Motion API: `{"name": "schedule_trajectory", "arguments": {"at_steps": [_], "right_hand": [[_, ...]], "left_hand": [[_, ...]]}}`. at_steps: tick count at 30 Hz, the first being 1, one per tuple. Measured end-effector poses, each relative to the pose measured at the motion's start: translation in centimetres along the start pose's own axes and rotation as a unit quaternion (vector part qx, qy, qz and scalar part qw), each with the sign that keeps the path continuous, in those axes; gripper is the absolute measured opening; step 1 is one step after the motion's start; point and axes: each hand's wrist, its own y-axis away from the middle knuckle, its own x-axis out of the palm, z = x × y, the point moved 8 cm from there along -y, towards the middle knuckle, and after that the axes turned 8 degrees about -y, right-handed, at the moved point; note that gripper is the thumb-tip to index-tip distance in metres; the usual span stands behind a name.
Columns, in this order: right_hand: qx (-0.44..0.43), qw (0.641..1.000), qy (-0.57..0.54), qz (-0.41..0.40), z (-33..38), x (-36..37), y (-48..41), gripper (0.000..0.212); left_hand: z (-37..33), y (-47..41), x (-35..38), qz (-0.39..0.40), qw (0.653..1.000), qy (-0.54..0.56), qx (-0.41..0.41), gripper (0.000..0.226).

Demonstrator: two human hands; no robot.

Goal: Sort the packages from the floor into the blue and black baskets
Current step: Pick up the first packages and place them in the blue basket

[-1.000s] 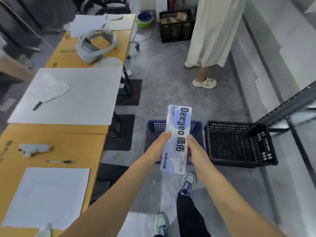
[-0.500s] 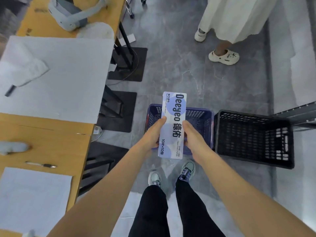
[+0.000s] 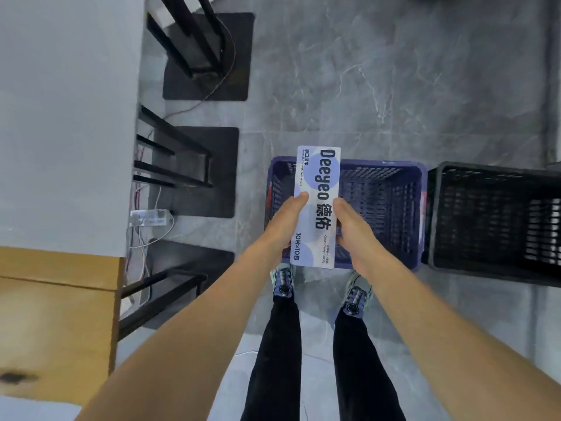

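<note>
Head view:
- Step in hand: placing. One package [image 3: 315,208] is held in the air at the centre of the frame, over the left part of the blue basket [image 3: 394,165].
- Left hand [image 3: 285,226] grips the left long edge and right hand [image 3: 355,232] grips the right. The thumbs lie on the printed face, and the fingers are clamped on the package from behind.
- The black basket [image 3: 485,170] stands just beside the blue one, at the right of the frame.
- Next move, as judged: lower the package into the blue basket and release both hands together. If it belongs in the black basket, carry it toward the right first.
- Package: long, flat, rectangular, white with lilac circles, with dark "Deeyeo" lettering running lengthwise. It probably handles light.
</note>
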Motion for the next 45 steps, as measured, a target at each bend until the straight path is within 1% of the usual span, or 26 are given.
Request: {"name": "schedule_trajectory", "arguments": {"at_steps": [1,2,5,6,7,8,9,11,12,14,19,24,26,29,31,35,39,40,42,43,44,45], "right_hand": [[0.008,1.0,-0.005,0.002,-0.9,0.3,-1.7,0.083],[0.018,1.0,-0.012,0.002,-1.6,0.6,-3.1,0.083],[0.035,0.999,-0.008,-0.004,-4.1,0.9,-7.8,0.062],[0.04,0.999,-0.005,-0.009,-5.0,0.9,-9.6,0.065],[0.045,0.999,0.0,-0.013,-5.9,0.9,-11.5,0.075],[0.048,0.999,0.003,-0.01,-6.6,1.2,-13.1,0.079],[0.049,0.999,0.002,-0.009,-7.3,1.4,-14.5,0.07],[0.047,0.999,-0.002,-0.008,-8.7,1.4,-16.9,0.034],[0.048,0.999,0.006,-0.009,-9.5,1.3,-18.2,0.026],[0.046,0.999,0.018,-0.006,-10.9,1.4,-20.3,0.025],[0.049,0.999,0.003,-0.013,-13.1,1.4,-23.9,0.036],[0.05,0.999,-0.002,-0.02,-14.1,1.5,-27.1,0.035],[0.047,0.999,-0.006,-0.016,-14.6,1.6,-28.3,0.034],[0.054,0.998,-0.017,-0.002,-15.2,2.6,-29.1,0.032],[0.059,0.998,-0.027,0.001,-15.7,3.2,-29.8,0.031],[0.068,0.995,-0.074,-0.007,-16.2,3.4,-30.6,0.025],[0.079,0.993,-0.086,-0.005,-16.7,3.6,-30.8,0.037],[0.082,0.993,-0.088,-0.006,-16.8,3.6,-31.0,0.038],[0.085,0.993,-0.084,-0.012,-16.9,3.3,-31.4,0.039],[0.084,0.993,-0.084,-0.015,-17.0,3.2,-31.6,0.039],[0.084,0.993,-0.085,-0.016,-17.2,3.1,-31.7,0.04],[0.084,0.992,-0.087,-0.018,-17.4,2.9,-31.9,0.04]], "left_hand": [[0.6,-1.7,-0.1,0.001,1.0,-0.01,-0.008,0.05],[1.4,-3.8,-0.3,-0.001,1.0,-0.02,-0.016,0.061],[5.8,-11.8,-0.6,-0.021,0.999,-0.014,-0.048,0.093],[6.8,-13.9,-0.7,-0.024,0.998,-0.015,-0.06,0.097],[7.2,-15.0,-0.8,-0.029,0.997,-0.013,-0.068,0.096],[7.1,-15.7,-1.0,-0.034,0.997,-0.008,-0.07,0.093],[7.3,-16.8,-1.1,-0.039,0.997,-0.004,-0.072,0.09],[8.3,-19.2,-1.2,-0.042,0.996,-0.003,-0.079,0.09],[8.9,-20.5,-1.2,-0.043,0.996,-0.003,-0.078,0.094],[10.3,-23.0,-1.1,-0.047,0.996,-0.011,-0.081,0.102],[11.1,-27.0,-0.7,-0.056,0.996,-0.052,-0.054,0.114],[11.7,-29.6,-0.1,-0.054,0.994,-0.065,-0.069,0.109],[12.0,-30.2,-0.3,-0.065,0.993,-0.069,-0.068,0.106],[12.9,-31.2,-0.5,-0.083,0.991,-0.081,-0.071,0.093],[13.1,-31.4,-0.3,-0.091,0.989,-0.1,-0.062,0.084],[13.0,-31.7,-0.1,-0.113,0.988,-0.098,-0.033,0.077],[13.0,-31.3,0.7,-0.104,0.991,-0.086,-0.005,0.064],[12.9,-31.2,0.9,-0.099,0.992,-0.084,0.0,0.067],[13.6,-31.9,1.2,-0.097,0.992,-0.08,-0.004,0.083],[13.8,-32.2,1.3,-0.102,0.992,-0.079,-0.006,0.088],[14.2,-32.5,1.3,-0.102,0.992,-0.075,-0.013,0.087],[13.8,-32.0,1.3,-0.099,0.992,-0.077,-0.013,0.081]]}}
